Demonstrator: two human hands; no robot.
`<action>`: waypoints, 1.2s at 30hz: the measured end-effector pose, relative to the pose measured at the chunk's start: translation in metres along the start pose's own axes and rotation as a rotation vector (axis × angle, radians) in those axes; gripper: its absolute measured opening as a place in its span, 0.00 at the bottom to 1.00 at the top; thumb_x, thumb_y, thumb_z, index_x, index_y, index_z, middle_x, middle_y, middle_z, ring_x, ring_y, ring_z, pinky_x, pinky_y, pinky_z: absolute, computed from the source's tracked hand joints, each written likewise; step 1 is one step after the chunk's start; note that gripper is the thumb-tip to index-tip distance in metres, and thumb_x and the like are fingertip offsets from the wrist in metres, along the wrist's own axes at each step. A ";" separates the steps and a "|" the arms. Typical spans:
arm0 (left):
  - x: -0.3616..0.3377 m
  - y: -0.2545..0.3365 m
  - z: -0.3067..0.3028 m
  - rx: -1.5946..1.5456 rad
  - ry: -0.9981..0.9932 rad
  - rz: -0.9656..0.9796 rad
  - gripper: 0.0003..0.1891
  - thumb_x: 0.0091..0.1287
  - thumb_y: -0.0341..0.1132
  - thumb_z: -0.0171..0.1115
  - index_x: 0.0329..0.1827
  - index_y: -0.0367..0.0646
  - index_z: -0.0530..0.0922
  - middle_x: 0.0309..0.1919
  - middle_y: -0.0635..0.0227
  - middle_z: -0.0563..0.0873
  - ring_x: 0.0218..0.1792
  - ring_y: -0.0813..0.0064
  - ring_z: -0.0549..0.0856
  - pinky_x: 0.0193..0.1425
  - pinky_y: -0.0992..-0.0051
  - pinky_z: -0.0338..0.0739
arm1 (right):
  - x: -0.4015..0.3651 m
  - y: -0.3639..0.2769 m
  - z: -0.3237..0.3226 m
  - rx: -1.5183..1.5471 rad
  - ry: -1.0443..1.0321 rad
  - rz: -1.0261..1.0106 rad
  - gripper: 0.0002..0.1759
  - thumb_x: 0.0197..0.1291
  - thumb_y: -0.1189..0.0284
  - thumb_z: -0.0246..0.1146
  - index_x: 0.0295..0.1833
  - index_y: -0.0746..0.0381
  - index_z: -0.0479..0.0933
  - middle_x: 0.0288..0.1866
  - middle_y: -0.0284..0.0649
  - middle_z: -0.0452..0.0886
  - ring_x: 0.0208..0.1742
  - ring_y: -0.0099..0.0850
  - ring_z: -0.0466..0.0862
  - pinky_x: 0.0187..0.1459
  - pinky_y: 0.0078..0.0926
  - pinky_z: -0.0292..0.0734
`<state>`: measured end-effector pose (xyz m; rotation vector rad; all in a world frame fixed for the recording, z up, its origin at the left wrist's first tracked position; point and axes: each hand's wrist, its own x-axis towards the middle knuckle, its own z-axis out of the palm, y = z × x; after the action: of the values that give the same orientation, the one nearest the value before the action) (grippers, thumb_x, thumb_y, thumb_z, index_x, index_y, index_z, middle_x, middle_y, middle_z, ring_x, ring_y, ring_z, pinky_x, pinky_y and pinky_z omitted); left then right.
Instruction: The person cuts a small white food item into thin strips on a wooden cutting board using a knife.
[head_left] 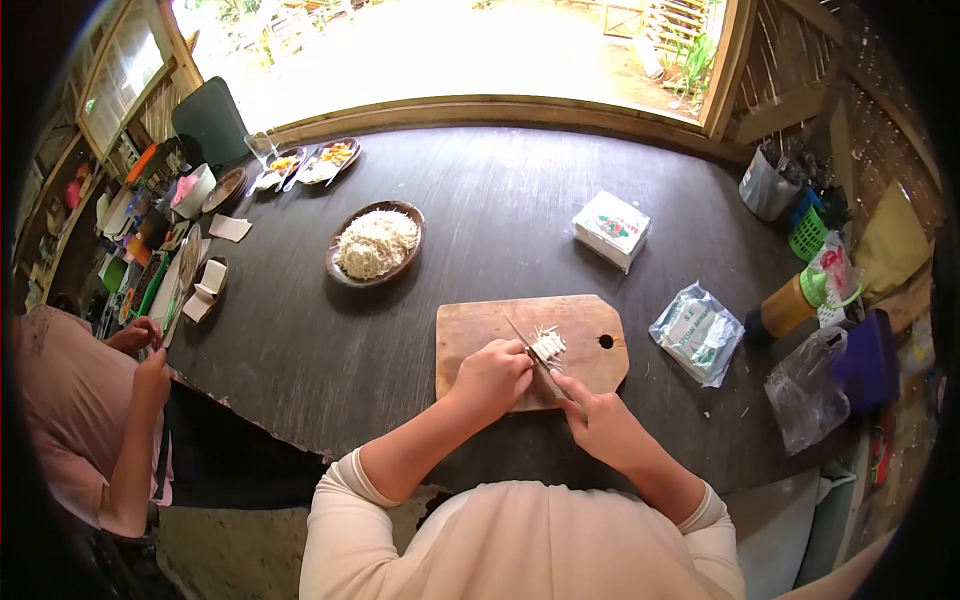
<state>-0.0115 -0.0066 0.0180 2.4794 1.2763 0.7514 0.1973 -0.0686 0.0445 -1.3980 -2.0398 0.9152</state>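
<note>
A wooden cutting board [470, 330] lies on the dark table in front of me. My right hand [598, 420] is closed around the handle of a knife [537, 355], whose blade points up and left across the board. On the board beside the blade is a small pile of thin white strips [549, 343]. My left hand [496, 378] rests on the board, left of the knife, with its fingers curled close to the blade. What lies under those fingers is hidden.
A brown dish [372, 281] of white shreds stands left of the board. To the right are a white packet [612, 230] and a plastic-wrapped packet [697, 333]. Food plates [338, 152] stand at the back left. Another person [85, 400] is at the left edge.
</note>
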 end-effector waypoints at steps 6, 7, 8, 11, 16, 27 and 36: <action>0.000 0.000 0.000 -0.005 0.004 0.007 0.07 0.61 0.34 0.65 0.31 0.39 0.84 0.37 0.64 0.85 0.43 0.61 0.85 0.48 0.64 0.81 | 0.000 0.000 0.000 0.020 -0.020 0.028 0.24 0.68 0.77 0.60 0.69 0.58 0.72 0.31 0.60 0.81 0.35 0.59 0.83 0.37 0.45 0.78; 0.000 -0.001 0.001 -0.001 0.010 0.009 0.07 0.61 0.34 0.65 0.31 0.39 0.84 0.36 0.64 0.85 0.42 0.61 0.85 0.48 0.64 0.81 | 0.001 -0.001 0.001 0.022 -0.009 0.012 0.24 0.68 0.76 0.60 0.69 0.59 0.72 0.32 0.60 0.81 0.34 0.59 0.83 0.36 0.45 0.78; 0.000 -0.001 0.002 0.004 0.017 0.011 0.07 0.61 0.34 0.65 0.31 0.39 0.84 0.36 0.64 0.85 0.42 0.61 0.85 0.48 0.64 0.81 | 0.002 -0.001 0.002 0.022 0.004 -0.005 0.23 0.68 0.76 0.60 0.69 0.59 0.72 0.32 0.60 0.81 0.34 0.59 0.83 0.36 0.45 0.78; 0.001 0.001 0.001 0.008 0.001 -0.002 0.07 0.61 0.34 0.65 0.31 0.40 0.84 0.36 0.64 0.85 0.42 0.61 0.85 0.48 0.64 0.81 | 0.007 0.002 0.013 -0.094 0.041 -0.047 0.23 0.69 0.76 0.59 0.69 0.59 0.72 0.32 0.60 0.82 0.34 0.59 0.83 0.35 0.45 0.78; 0.000 0.002 -0.001 0.008 -0.017 -0.021 0.07 0.61 0.34 0.64 0.32 0.40 0.85 0.36 0.65 0.85 0.42 0.61 0.85 0.47 0.64 0.82 | 0.010 0.008 0.009 -0.006 0.028 -0.008 0.23 0.70 0.74 0.58 0.69 0.57 0.72 0.32 0.60 0.82 0.33 0.59 0.83 0.37 0.49 0.78; 0.000 -0.001 0.000 0.004 -0.013 -0.005 0.07 0.61 0.34 0.63 0.32 0.40 0.84 0.36 0.64 0.84 0.42 0.60 0.85 0.47 0.64 0.81 | 0.003 -0.007 -0.004 0.058 -0.010 0.063 0.22 0.70 0.74 0.59 0.68 0.56 0.73 0.29 0.59 0.80 0.32 0.59 0.83 0.36 0.44 0.78; 0.000 0.001 -0.002 -0.010 -0.014 -0.013 0.07 0.60 0.34 0.64 0.34 0.39 0.85 0.36 0.64 0.85 0.42 0.60 0.85 0.48 0.64 0.82 | 0.002 -0.003 -0.004 0.043 -0.017 0.049 0.22 0.70 0.74 0.60 0.68 0.56 0.73 0.28 0.60 0.80 0.32 0.60 0.82 0.34 0.44 0.77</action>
<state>-0.0123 -0.0071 0.0198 2.4623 1.2790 0.7346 0.1974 -0.0662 0.0490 -1.4271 -1.9941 0.9894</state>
